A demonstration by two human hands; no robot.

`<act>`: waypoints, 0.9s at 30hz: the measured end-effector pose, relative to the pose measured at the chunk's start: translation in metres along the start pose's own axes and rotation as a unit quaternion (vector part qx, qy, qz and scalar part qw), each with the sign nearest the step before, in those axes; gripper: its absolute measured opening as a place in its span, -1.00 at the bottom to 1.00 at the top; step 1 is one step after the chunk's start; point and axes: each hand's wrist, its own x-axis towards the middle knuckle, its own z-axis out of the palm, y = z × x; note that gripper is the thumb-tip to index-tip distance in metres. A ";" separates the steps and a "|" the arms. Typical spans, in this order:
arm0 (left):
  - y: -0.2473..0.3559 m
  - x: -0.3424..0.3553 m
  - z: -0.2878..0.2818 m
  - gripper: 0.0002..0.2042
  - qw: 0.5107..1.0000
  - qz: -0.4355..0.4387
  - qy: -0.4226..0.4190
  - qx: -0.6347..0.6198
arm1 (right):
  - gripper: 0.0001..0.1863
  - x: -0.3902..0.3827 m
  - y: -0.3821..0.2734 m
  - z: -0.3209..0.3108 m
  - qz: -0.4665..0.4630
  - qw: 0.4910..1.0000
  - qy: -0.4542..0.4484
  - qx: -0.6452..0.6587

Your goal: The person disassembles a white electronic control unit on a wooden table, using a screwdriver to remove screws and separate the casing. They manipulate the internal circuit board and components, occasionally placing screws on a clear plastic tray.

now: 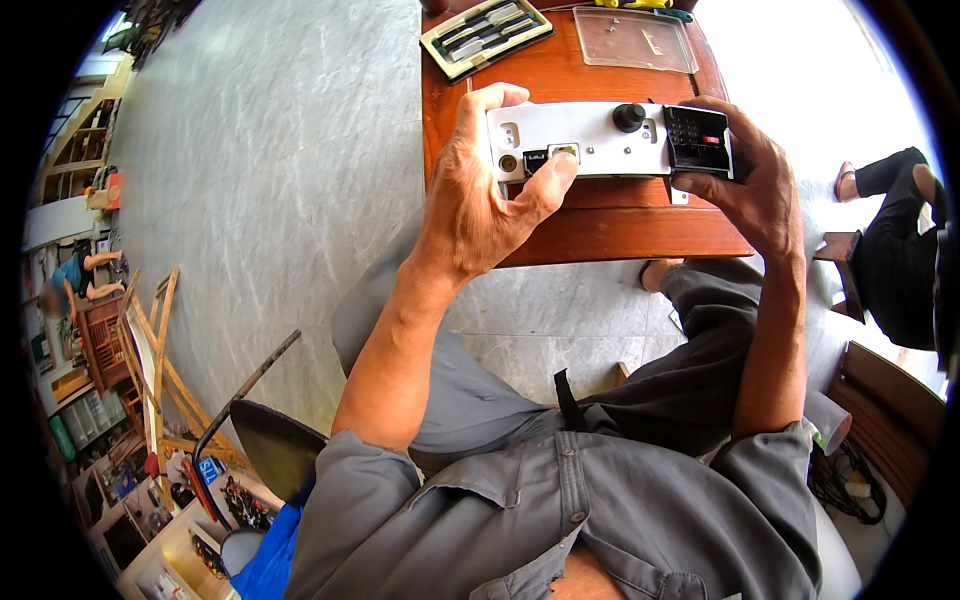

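Observation:
A long white panel-like device [585,122] is held up between my two hands, above a reddish wooden table [600,235]. A black round knob [629,118] stands out of its face. My left hand [465,195] grips the left end, fingers behind and thumb pressed on the small sockets near the lower edge. Around the right end, beside a black block [700,140] with a small red part, my right hand [757,180] is closed. The device's back side and most of my right fingers are hidden.
On the table's far part lie an open case of small screwdrivers [487,38] and a clear plastic tray [635,42] with tiny parts. A person in black [900,250] sits at the right. Wooden frames [160,350] lean at the left; cables [850,490] hang lower right.

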 end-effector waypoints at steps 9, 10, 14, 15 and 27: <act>0.003 0.000 0.003 -0.44 0.999 -0.029 0.006 -0.027 | -0.17 0.000 -0.004 -0.001 0.016 1.000 -0.008 -0.003; 0.004 0.000 0.003 -0.44 0.999 -0.032 0.005 -0.029 | -0.17 0.000 -0.005 -0.001 0.018 1.000 -0.007 -0.001; 0.002 0.000 0.002 -0.45 0.999 -0.035 0.003 -0.032 | -0.18 0.000 -0.008 -0.001 0.035 0.999 -0.010 0.015; 0.002 0.000 0.002 -0.44 0.999 -0.035 0.003 -0.030 | -0.18 0.000 -0.008 -0.002 0.029 0.999 -0.008 0.012; -0.001 -0.001 0.003 -0.16 1.000 -0.013 0.011 0.021 | -0.13 0.002 -0.001 -0.002 -0.023 0.999 -0.011 0.033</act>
